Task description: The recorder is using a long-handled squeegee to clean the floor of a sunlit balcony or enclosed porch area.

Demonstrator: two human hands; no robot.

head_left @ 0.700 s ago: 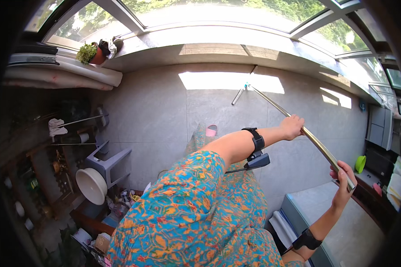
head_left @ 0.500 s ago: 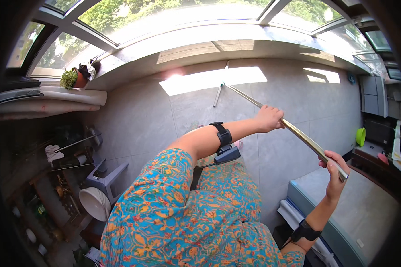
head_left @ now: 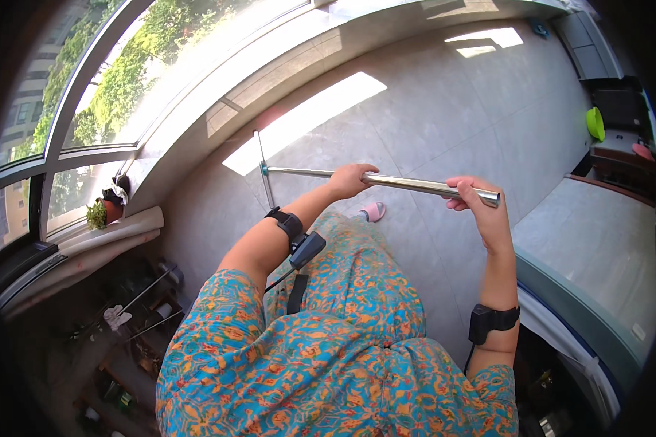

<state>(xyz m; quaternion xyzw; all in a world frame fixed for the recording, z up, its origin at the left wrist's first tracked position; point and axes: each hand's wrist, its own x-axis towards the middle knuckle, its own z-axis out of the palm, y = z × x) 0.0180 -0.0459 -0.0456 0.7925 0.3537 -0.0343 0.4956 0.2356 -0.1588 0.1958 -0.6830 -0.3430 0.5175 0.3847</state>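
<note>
A floor squeegee with a shiny metal pole [head_left: 414,184] lies across in front of me, its thin crossbar head [head_left: 269,188] down on the grey tiles at the left. A small teal joint [head_left: 264,168] links pole and bar. My left hand [head_left: 351,180] is closed around the middle of the pole, knuckles up. Near the pole's thick end, my right hand [head_left: 477,202] grips it with the thumb on top. The open end of the tube points out to the right, past that hand.
A low sill [head_left: 270,80] runs under the windows, with sunlight on the floor [head_left: 306,120]. A potted plant [head_left: 103,210] stands at left by a rolled mat [head_left: 116,244]. My pink slipper [head_left: 374,211] shows below the pole. A grey-topped table [head_left: 590,247] is at right, a green basin [head_left: 595,124] beyond.
The squeegee's head has swung left across the floor, and the pole now lies nearly level across my view. Both hands keep their hold and have shifted left. My view has turned leftward.
</note>
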